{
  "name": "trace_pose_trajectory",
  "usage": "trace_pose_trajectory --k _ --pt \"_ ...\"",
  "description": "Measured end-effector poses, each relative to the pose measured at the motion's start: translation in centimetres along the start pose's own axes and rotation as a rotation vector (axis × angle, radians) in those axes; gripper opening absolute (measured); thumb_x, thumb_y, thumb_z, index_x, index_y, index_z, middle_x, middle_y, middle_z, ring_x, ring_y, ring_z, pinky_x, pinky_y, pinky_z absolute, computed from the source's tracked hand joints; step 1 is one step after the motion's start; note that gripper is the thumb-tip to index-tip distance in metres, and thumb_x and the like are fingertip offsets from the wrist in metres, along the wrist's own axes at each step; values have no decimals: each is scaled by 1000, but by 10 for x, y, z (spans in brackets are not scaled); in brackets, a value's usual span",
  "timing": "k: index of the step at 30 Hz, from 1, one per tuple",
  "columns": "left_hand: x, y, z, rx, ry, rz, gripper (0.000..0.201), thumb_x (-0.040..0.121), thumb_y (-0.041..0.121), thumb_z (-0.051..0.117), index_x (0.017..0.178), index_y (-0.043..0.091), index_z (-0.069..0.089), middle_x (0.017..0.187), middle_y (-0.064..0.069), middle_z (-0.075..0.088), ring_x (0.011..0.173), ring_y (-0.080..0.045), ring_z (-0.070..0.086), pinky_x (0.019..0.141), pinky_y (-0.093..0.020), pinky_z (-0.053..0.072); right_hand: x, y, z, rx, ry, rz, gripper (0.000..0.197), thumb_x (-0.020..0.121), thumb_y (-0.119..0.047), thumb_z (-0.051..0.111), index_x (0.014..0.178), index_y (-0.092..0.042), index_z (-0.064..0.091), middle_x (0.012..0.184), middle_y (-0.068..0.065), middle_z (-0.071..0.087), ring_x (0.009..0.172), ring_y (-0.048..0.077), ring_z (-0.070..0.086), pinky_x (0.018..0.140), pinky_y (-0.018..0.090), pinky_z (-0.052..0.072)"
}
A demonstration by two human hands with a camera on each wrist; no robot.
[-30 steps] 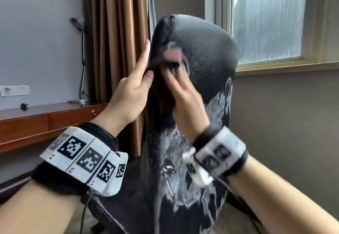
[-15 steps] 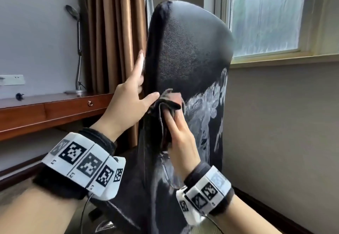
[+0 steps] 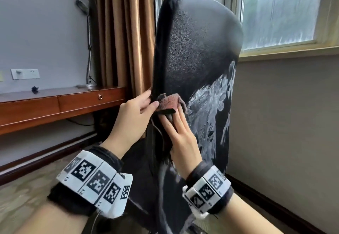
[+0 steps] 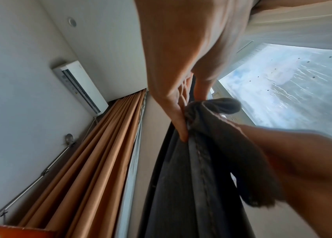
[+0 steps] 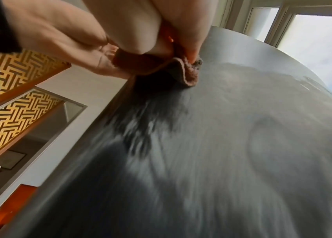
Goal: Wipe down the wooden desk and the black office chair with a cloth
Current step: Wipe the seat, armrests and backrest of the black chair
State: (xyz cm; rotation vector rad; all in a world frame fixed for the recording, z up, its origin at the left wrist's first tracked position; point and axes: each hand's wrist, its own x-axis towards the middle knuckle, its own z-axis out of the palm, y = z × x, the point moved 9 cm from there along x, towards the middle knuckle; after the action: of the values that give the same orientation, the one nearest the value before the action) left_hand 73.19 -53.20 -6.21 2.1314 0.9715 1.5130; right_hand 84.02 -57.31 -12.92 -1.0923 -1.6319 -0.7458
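Observation:
The black office chair (image 3: 198,50) stands right in front of me, its backrest upright with white worn patches low on the right. A brownish-pink cloth (image 3: 168,103) lies folded against the backrest near its left edge. My right hand (image 3: 176,122) presses the cloth flat on the backrest with straight fingers; the right wrist view shows the cloth (image 5: 171,70) bunched under the fingertips (image 5: 191,48). My left hand (image 3: 146,101) grips the backrest's left edge, fingers behind and thumb in front beside the cloth. In the left wrist view that thumb (image 4: 179,122) lies along the edge seam. The wooden desk (image 3: 60,105) is at the left.
A thin metal lamp (image 3: 88,41) and a small dark object (image 3: 34,89) stand on the desk. Brown curtains (image 3: 124,32) hang behind the chair. A window (image 3: 284,10) and grey wall fill the right side. Patterned carpet (image 3: 27,193) lies below.
My right hand has wiped the cloth down the backrest from near the top to about mid-height. The left hand has slid down the edge with it.

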Motion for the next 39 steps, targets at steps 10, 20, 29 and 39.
trace_pose_trajectory --k 10,20,29,39 --pt "-7 -6 2 -62 39 24 42 95 16 52 136 11 47 129 2 55 115 0 49 102 -18 42 -34 -11 7 33 -45 48 55 101 -20 3 130 -11 48 144 19 37 141 29 20 110 43 34" --pt "-35 -31 20 -142 -8 -33 54 93 15 56 143 21 36 126 13 45 109 17 41 99 -6 36 -189 -10 58 12 -226 90 30 100 -22 37 127 -19 50 155 6 20 138 29 31 99 38 43" --pt "-45 -41 28 -110 6 -40 75 82 0 67 145 20 31 124 15 39 116 2 40 88 5 31 -138 -12 54 -75 -146 27 36 102 -16 28 120 -12 59 154 15 17 144 29 16 113 40 29" --pt "-47 -47 27 -125 59 -27 69 83 3 67 143 16 35 136 0 49 115 2 42 88 4 32 -158 -23 41 130 -194 -26 50 92 -10 51 140 -12 35 148 15 32 143 28 20 116 38 22"
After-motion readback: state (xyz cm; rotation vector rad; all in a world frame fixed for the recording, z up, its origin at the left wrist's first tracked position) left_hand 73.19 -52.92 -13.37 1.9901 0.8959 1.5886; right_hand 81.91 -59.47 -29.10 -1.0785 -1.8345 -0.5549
